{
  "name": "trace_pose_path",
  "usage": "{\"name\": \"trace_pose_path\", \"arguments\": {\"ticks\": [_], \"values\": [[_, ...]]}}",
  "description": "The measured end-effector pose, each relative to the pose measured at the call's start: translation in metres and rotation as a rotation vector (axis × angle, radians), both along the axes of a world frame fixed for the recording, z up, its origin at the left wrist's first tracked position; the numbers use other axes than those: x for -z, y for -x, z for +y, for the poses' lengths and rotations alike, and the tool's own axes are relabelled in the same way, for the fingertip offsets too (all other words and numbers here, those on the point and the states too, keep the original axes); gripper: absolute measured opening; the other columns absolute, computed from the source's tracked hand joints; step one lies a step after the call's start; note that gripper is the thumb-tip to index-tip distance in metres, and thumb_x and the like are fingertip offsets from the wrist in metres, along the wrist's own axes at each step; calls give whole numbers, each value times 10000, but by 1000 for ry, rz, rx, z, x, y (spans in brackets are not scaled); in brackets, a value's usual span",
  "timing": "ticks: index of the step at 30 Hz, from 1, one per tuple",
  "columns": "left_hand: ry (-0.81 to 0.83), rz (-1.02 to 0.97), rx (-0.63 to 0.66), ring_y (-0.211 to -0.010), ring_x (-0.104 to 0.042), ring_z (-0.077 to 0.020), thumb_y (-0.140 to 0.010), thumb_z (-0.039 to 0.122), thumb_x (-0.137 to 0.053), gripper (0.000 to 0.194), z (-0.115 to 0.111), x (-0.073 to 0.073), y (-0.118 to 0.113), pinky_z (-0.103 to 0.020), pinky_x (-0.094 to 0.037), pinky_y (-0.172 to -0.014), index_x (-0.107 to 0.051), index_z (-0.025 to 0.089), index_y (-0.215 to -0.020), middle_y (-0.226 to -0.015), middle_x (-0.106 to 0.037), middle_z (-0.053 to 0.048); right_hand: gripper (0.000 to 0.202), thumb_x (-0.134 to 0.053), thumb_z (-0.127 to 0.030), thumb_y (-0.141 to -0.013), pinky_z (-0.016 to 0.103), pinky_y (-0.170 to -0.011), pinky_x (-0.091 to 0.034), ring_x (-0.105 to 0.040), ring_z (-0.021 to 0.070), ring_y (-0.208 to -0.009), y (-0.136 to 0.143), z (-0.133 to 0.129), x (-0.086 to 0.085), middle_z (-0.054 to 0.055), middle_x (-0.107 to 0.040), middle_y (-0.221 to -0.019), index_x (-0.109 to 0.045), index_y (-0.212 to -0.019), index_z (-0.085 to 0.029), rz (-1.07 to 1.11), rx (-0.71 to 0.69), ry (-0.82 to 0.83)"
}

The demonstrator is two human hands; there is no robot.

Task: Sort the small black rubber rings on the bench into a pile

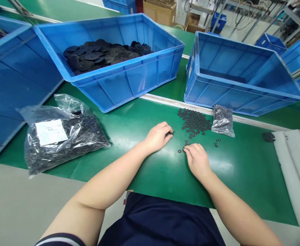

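On the green table [139, 171], my left hand [159, 136] has its fingers curled round small black pieces that peek out at the fingertips. My right hand [196, 158] pinches at the table beside a few loose black rings [179, 151]; a dark bit shows at its fingertips. Beyond both hands spreads a pile of small black rings [194, 121]. A small clear bag of dark parts [223, 119] lies just right of the pile. A few more rings [216, 144] sit apart, right of my right hand.
A large clear bag of black parts [70, 140] with a white label lies at the left. Behind stand a blue bin [129, 80] of black discs and another blue bin [232, 94]. Grey padded material [293, 164] covers the right edge.
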State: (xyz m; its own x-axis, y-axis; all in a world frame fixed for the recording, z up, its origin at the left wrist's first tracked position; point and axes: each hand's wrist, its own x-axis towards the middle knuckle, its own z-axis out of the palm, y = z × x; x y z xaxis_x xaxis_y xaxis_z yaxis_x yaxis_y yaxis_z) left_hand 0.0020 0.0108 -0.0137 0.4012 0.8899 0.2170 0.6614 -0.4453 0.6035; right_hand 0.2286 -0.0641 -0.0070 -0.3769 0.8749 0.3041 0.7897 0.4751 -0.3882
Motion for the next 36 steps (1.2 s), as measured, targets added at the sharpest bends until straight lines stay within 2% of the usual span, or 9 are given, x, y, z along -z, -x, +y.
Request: {"name": "trace_pose_path", "arguments": {"ticks": [3, 6, 11, 14, 17, 19, 25, 31, 36], "values": [[-6, 17, 35, -914, -593, -197, -884, 196, -661, 173, 0, -3, 3, -319, -495, -820, -654, 191, -1057, -998, -593, -54, 201, -498, -261, -1001, 404, -829, -521, -607, 234, -891, -5, 1, 0, 101, -668, -940, -684, -1041, -196, 64, -14, 4], [-96, 39, 69, -961, -566, -216, -905, 258, -662, 266, -3, -12, 4, -340, -477, -834, -630, 180, -1157, -1059, -568, -82, 158, -548, -263, -980, 401, -826, -528, -608, 233, -906, -6, 0, -2, 95, -663, -947, -682, -1033, -197, 64, -54, 3], [-181, 77, 275, -942, -527, -227, -913, 447, -668, 288, -19, -23, -10, -369, -388, -825, -670, 170, -992, -984, -596, -79, 143, -545, -237, -981, 382, -795, -534, -607, 224, -874, -7, 3, -2, 85, -661, -906, -680, -983, -190, 54, -58, -3], [-133, 129, 385, -901, -526, -213, -928, 387, -663, 218, -29, -21, -21, -354, -350, -802, -665, 168, -926, -904, -600, -57, 143, -549, -236, -980, 371, -794, -535, -611, 218, -874, -9, 7, -1, 83, -667, -903, -685, -979, -193, 78, -53, -6], [-130, 162, 402, -881, -523, -203, -987, 293, -570, 185, -33, -17, -27, -352, -336, -808, -653, 156, -894, -866, -606, -56, 129, -564, -227, -970, 365, -801, -534, -620, 212, -870, -11, 9, 0, 80, -675, -903, -688, -973, -191, 112, -34, -6], [-135, 159, 395, -875, -521, -201, -1001, 308, -541, 225, -33, -16, -29, -353, -337, -809, -648, 151, -881, -872, -611, -62, 123, -570, -226, -967, 355, -794, -535, -630, 203, -855, -12, 9, 1, 74, -684, -899, -689, -968, -193, 145, -9, -12], [-176, 133, 209, -871, -524, -211, -1001, 359, -535, 264, -22, -15, -25, -352, -343, -783, -639, 162, -860, -867, -614, -63, 167, -548, -260, -983, 333, -807, -546, -658, 191, -872, -8, 6, 3, 79, -699, -939, -701, -1015, -200, 205, 20, -14], [-134, 28, -88, -904, -566, -218, -992, 337, -538, 209, -1, -16, 5, -360, -411, -836, -659, 172, -945, -928, -632, -69, 194, -536, -262, -989, 336, -812, -552, -660, 192, -876, 2, 3, 5, 80, -701, -925, -721, -1005, -207, 172, -46, 4], [-27, -51, -172, -846, -580, -202, -978, 322, -535, 204, 11, -11, 22, -335, -465, -808, -666, 175, -924, -902, -591, -57, 167, -570, -233, -972, 338, -791, -542, -650, 187, -852, 2, 2, 4, 67, -698, -897, -734, -990, -212, 173, -85, -22]]}}
